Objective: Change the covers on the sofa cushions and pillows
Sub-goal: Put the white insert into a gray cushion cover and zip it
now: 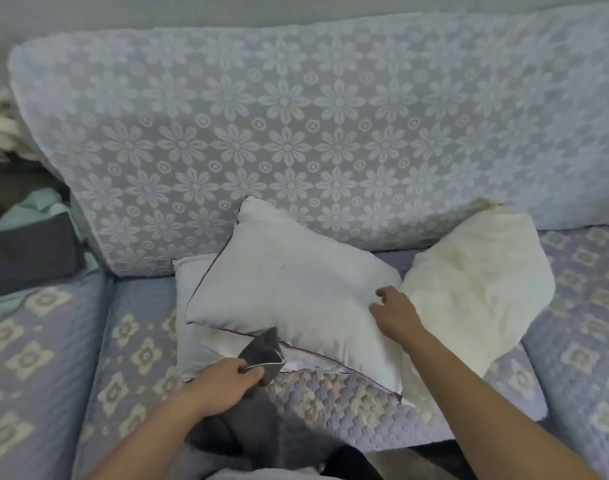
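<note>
A bare white pillow (289,285) with a dark red seam lies tilted on top of a second white pillow (202,348) on the sofa seat (133,341). To the right a cream pillow (476,282) leans against the sofa back. My left hand (227,381) grips the edge of a dark grey cover (265,355), which trails down toward me at the bottom of the view. My right hand (395,311) rests on the right edge of the top white pillow, fingers curled at its side.
The sofa back cushion (296,133) wears a pale floral cover. Seat cushions in lilac floral quilting lie left (29,358) and right (580,323). A pile of dark and mint fabrics (26,237) sits at the far left.
</note>
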### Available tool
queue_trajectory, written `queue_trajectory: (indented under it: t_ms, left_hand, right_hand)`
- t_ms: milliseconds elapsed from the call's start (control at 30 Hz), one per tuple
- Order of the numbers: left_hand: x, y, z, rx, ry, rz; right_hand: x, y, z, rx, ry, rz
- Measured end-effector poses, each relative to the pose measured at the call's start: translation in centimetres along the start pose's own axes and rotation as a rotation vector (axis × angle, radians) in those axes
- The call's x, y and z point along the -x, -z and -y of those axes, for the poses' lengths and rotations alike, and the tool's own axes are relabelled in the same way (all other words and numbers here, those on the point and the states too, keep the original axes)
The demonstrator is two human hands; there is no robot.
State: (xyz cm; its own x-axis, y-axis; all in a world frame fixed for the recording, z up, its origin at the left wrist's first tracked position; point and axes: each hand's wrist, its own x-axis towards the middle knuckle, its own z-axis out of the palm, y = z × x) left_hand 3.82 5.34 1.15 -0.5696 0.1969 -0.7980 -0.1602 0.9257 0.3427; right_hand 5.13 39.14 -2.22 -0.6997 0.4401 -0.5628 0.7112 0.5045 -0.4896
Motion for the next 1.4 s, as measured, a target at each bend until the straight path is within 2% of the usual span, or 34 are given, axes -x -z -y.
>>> queue_trajectory:
  t_ms: [133, 267, 333, 400, 500, 567, 667, 733, 833, 933, 1000, 1167, 1233, 1333, 1400]
  left_hand:
    - [-0.5, -1.5, 0.4, 0.069, 0.119, -0.089]
    - [0.9, -2.7, 1.0, 0.154, 0.263, -0.142]
    - [1.5, -3.3, 2.2, 0.211, 0.344, -0.209]
    - [1.9, -4.1, 3.4, 0.259, 0.413, -0.283]
    - [3.3, -5.1, 4.8, 0.322, 0.54, -0.395]
    - [4.8, -4.8, 5.6, 0.415, 0.626, -0.543]
    - [8.0, -2.6, 7.5, 0.537, 0.784, -0.922]
    - [10.6, -0.6, 8.8, 0.635, 0.812, -1.15]
    - [13.4, 2.8, 9.5, 0.775, 0.731, -1.353]
    - [14.4, 6.4, 10.0, 0.928, 0.608, -1.443]
    - [14.5, 8.9, 10.9, 0.994, 0.528, -1.414]
    - [12.2, 13.9, 14.4, 1.066, 0.332, -1.349]
    - [11.3, 15.8, 16.9, 1.081, 0.313, -1.341]
    - [10.4, 18.4, 20.1, 1.13, 0.267, -1.342]
    - [9.9, 19.7, 21.5, 1.157, 0.221, -1.309]
  right_hand:
    - [-8.3, 1.6, 4.0, 0.148, 0.172, 0.143]
    - [-15.6, 1.0, 7.5, 0.252, 0.238, 0.287]
    - [-18.8, -0.4, 8.9, 0.329, 0.298, 0.291]
    - [-20.4, -2.1, 10.1, 0.316, 0.316, 0.354]
    - [-20.3, -5.2, 10.6, 0.138, 0.291, 0.485]
    - [-18.6, -6.5, 9.8, 0.252, 0.347, 0.514]
    - [-13.6, -7.7, 9.6, 0.376, 0.474, 0.575]
    - [-9.3, -7.2, 11.3, 0.328, 0.585, 0.491]
    - [-4.5, -4.7, 14.6, 0.082, 0.639, 0.33]
    - [-1.2, -1.6, 18.2, -0.244, 0.566, 0.177]
    - [0.4, -0.8, 19.6, -0.476, 0.463, 0.093]
    - [3.5, -2.9, 17.9, -1.079, 0.026, -0.077]
    - [5.5, -6.0, 16.4, -1.277, -0.144, -0.174]
    - [8.5, -11.5, 13.7, -1.303, -0.32, -0.188]
    - [8.9, -14.6, 11.9, -1.208, -0.382, -0.052]
